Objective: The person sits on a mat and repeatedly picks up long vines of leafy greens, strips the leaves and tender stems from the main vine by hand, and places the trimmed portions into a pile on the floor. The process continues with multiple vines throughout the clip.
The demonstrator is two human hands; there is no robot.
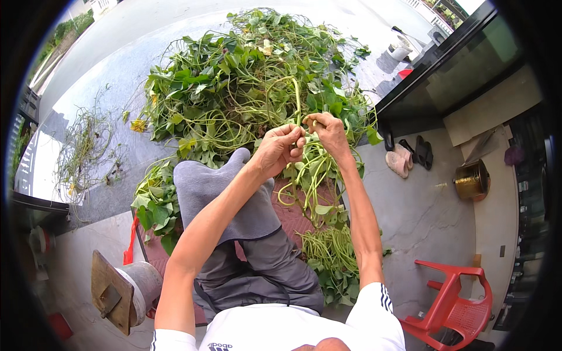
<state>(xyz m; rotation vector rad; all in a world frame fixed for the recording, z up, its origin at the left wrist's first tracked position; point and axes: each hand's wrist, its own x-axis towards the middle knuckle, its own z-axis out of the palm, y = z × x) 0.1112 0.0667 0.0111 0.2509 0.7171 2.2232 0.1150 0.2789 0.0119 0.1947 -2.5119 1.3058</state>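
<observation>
Presently holds a green stem (297, 96) at twelve o'clock, clamped in left hand (281, 147); has right hand (331, 134) beside it, pinched together, cannot tell on what. Probably has the stalk bundle (331, 244) at five o'clock done, and the large leafy heap (234, 82) at twelve remaining.

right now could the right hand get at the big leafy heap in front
Probably yes: the leafy heap spreads just beyond the right hand, and nothing solid shows between them. That hand curls beside the green stem in the left hand; whether it grips anything is unclear.
</observation>
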